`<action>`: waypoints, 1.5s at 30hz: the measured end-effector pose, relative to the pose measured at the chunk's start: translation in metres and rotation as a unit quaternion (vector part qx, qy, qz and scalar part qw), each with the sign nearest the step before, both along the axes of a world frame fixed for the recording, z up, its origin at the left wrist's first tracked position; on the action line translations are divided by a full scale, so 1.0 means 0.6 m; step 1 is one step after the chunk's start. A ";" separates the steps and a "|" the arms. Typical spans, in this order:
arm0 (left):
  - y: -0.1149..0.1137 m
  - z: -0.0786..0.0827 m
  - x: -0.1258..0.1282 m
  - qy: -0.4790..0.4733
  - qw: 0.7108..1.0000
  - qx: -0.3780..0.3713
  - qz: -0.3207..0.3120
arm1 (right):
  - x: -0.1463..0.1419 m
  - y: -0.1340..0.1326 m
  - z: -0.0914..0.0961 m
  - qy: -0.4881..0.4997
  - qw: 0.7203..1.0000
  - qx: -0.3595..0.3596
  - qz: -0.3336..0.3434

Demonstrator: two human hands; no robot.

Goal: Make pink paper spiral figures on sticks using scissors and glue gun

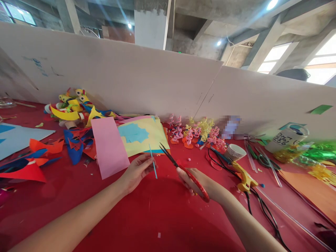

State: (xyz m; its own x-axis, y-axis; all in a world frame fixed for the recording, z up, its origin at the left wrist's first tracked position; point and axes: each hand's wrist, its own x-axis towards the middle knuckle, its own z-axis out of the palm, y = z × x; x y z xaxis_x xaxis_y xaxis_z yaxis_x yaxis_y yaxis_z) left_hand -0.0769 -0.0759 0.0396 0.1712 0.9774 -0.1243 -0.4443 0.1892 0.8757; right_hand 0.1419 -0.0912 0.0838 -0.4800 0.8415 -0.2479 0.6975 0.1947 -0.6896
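Note:
Between the thumb and fingers of my left hand (140,170) is a thin blue strip (153,161), seen nearly edge-on and probably paper. My right hand (193,180) is wrapped round red-handled scissors (193,176), their dark blades pointing up and left. The blade tips are a short way right of the strip and do not touch it. Behind my left hand lies a stack of yellow paper sheets (157,131) with a jagged blue paper shape (133,133) on top. A pink sheet (109,147) lies to the left of the stack.
Curly pink and yellow paper pieces (203,131) stand along the white partition (131,73). To the right are a yellow glue gun (244,176) with black cable, a paper cup (235,152) and clear sticks. Colourful crafts (76,105) and cut paper crowd the left. Red covering (147,217) spreads over the table.

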 end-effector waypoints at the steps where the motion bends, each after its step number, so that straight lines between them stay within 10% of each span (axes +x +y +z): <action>1: -0.001 0.000 0.000 0.006 1.000 0.002 -0.005 | 0.000 -0.001 0.002 -0.001 1.000 0.013 0.012; 17: -0.007 0.000 0.000 0.043 0.992 -0.002 -0.115 | 0.003 0.000 0.000 -0.070 0.995 0.061 0.037; 45: -0.009 -0.003 0.000 0.035 0.991 -0.015 -0.132 | 0.003 0.002 -0.004 -0.070 0.994 0.069 0.041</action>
State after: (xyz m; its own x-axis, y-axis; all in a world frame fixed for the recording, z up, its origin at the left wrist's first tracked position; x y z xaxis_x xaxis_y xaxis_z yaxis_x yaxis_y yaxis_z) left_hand -0.0768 -0.0812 0.0379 0.4098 0.8957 -0.1726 -0.3143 0.3163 0.8951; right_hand 0.1439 -0.0901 0.0817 -0.5168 0.8319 -0.2020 0.7629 0.3405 -0.5495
